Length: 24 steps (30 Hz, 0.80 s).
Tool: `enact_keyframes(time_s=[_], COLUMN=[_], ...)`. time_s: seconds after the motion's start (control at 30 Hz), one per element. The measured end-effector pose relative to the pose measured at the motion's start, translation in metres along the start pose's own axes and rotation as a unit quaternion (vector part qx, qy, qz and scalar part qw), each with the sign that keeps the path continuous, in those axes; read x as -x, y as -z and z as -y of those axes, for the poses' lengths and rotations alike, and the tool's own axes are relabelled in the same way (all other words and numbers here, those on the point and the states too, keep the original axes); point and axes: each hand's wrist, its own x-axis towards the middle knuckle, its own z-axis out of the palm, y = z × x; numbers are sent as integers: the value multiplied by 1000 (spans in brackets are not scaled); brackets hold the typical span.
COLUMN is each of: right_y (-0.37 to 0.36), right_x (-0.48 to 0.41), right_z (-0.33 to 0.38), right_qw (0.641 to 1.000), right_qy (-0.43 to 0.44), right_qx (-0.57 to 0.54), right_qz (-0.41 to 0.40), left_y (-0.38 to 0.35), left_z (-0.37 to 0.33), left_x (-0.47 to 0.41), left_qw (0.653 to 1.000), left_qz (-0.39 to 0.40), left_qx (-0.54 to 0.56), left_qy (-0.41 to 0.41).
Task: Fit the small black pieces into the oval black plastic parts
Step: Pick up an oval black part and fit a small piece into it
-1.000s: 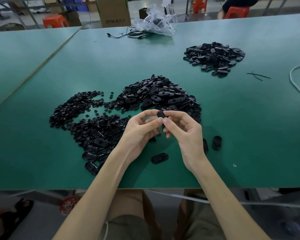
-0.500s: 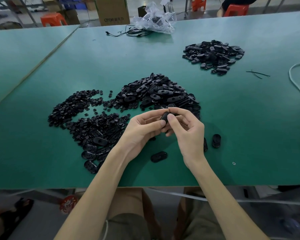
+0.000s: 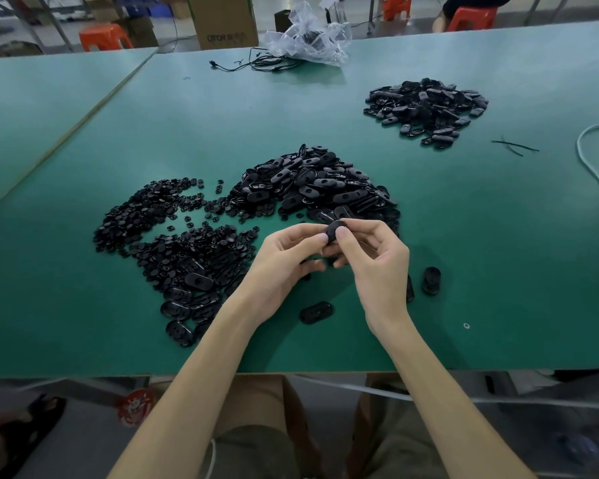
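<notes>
Oval black plastic parts lie heaped mid-way across a green worktable, a spread of small black pieces just to their left. Above the near edge of the heap, the left hand and right hand together pinch one oval part between thumbs and fingertips; whether a small piece is already seated in it cannot be told. The broadest risk is a forearm sweeping the two piles together, where black on black would slow sorting. A smaller one: uneven thumb pressure could tilt the insert or flick it from the pinch into the clutter below. A cardboard box beyond the table reads "OTOR", followed by characters too blurred to read; a round red label under the table edge is illegible.
</notes>
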Motion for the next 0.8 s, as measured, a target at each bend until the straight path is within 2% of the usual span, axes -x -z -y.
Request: enact_keyframes(time_s=[0.2,0.37,0.5,0.8], right_y=[1,1,1,-1], right_x=[0,0,3,6], right_z=[-1,1,5,5], right_qw=[1000,1000,998,990], right_qy=[-5,-9,33,79], right_qx=[22,23,53,115], right_qz=[11,-8,-2,18], left_y=[1,1,4,6], left_z=[3,3,1,1], left_x=[-1,-1,0,-1], left_qw=[999,1000,998,997], left_qz=[-30,9,51,30], left_qx=[-18,-11,24,67], left_qy=[-24,-21,1,18])
